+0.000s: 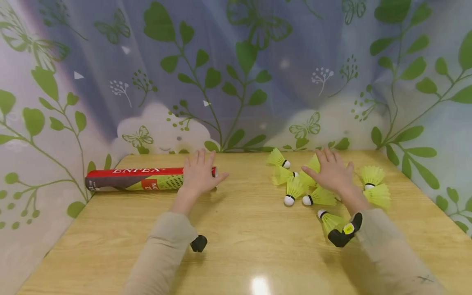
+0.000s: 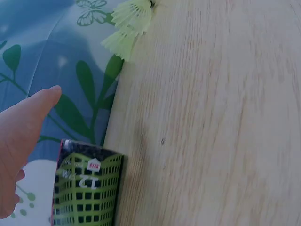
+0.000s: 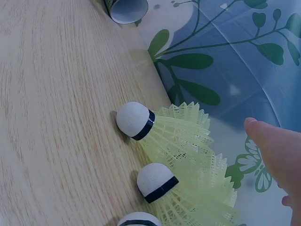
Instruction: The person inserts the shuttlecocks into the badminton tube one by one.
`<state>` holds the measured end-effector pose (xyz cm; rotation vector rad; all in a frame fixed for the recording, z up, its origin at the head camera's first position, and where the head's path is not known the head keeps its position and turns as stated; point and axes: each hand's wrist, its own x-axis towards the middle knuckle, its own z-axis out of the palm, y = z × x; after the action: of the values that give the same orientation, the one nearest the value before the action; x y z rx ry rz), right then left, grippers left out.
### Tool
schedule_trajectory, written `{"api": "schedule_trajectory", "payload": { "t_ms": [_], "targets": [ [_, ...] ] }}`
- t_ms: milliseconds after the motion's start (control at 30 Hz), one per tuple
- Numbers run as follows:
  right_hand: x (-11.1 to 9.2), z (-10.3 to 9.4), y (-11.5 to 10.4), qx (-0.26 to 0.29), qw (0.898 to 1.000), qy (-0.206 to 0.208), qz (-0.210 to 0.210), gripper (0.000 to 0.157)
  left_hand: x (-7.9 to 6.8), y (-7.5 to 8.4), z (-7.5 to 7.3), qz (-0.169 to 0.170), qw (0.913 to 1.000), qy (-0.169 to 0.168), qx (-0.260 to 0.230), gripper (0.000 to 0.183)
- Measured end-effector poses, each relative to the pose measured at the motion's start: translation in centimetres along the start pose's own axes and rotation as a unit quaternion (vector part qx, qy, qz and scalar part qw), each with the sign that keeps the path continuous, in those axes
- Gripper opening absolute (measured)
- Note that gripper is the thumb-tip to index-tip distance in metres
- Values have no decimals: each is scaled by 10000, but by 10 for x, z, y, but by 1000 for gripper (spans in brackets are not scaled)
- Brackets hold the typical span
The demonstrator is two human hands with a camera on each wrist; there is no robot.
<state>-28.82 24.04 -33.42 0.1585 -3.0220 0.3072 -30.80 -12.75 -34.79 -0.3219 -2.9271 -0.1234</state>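
Note:
A red, grey and green shuttlecock tube (image 1: 147, 180) lies on its side at the left of the table. My left hand (image 1: 199, 174) overlaps its right part in the head view, fingers spread and thumb out to the right. In the left wrist view the tube (image 2: 87, 183) shows below the hand (image 2: 21, 141). Several yellow shuttlecocks (image 1: 295, 189) with white heads lie in a loose group at the right. Over this group my right hand (image 1: 333, 172) is spread, hiding some of them. The right wrist view shows shuttlecocks (image 3: 178, 134) beside the hand (image 3: 280, 150).
Two more shuttlecocks (image 1: 377, 196) lie right of my right hand, and another shuttlecock (image 1: 330, 221) lies nearer, partly behind the black wrist camera (image 1: 344, 233). The wooden table (image 1: 236, 229) ends at a leaf-patterned curtain (image 1: 236, 82) behind and along both sides.

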Motion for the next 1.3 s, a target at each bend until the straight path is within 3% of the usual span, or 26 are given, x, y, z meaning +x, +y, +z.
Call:
{"api": "schedule_trajectory", "payload": {
  "t_ms": [233, 500, 733, 933, 1100, 1300],
  "targets": [
    [-2, -8, -1, 199, 9993, 290, -161, 83, -2, -15, -9, 163, 9998, 72, 54, 99],
    [-4, -11, -4, 1344, 9893, 149, -557, 70, -7, -39, -16, 522, 9984, 205, 90, 92],
    [-3, -5, -13, 1811, 9790, 102, -932, 59, -11, -59, -13, 744, 9970, 146, 175, 90],
    [-3, 0, -14, 2113, 9732, -253, -873, 54, -11, -73, -3, 809, 9958, 317, -275, 87],
    [-3, 4, -12, 2167, 9716, -495, -815, 50, -9, -79, 3, 707, 9947, 299, -678, 86],
    [-5, 9, -6, 2178, 9700, -653, -857, 48, -5, -80, 5, 864, 9945, 164, -562, 85]
  ]
}}
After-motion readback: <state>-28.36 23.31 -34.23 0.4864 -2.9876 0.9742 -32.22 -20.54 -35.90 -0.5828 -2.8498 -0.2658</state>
